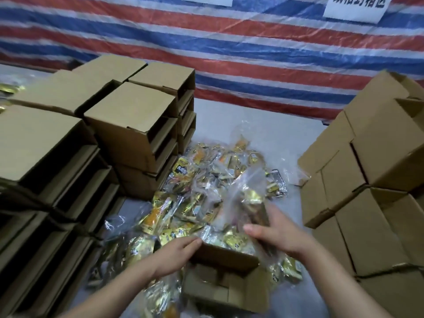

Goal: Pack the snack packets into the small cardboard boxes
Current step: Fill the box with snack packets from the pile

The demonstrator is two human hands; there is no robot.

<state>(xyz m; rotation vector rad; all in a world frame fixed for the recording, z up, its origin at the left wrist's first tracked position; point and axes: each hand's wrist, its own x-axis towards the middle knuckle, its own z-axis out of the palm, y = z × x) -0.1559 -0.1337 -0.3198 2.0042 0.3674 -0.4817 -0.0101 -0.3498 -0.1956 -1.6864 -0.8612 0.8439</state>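
Observation:
A small open cardboard box point(226, 285) lies in front of me among a heap of gold and yellow snack packets point(202, 193) in clear bags. My left hand point(176, 253) rests on the box's far flap with its fingers stretched out. My right hand point(277, 232) grips a clear bag of snack packets point(250, 198) just above the box opening. The inside of the box is partly in shadow.
Stacks of empty open-sided cardboard boxes point(128, 125) fill the left. Closed cardboard boxes point(367, 180) are stacked on the right. A red, white and blue striped tarp point(252, 53) hangs behind. Grey table surface point(263, 125) shows beyond the heap.

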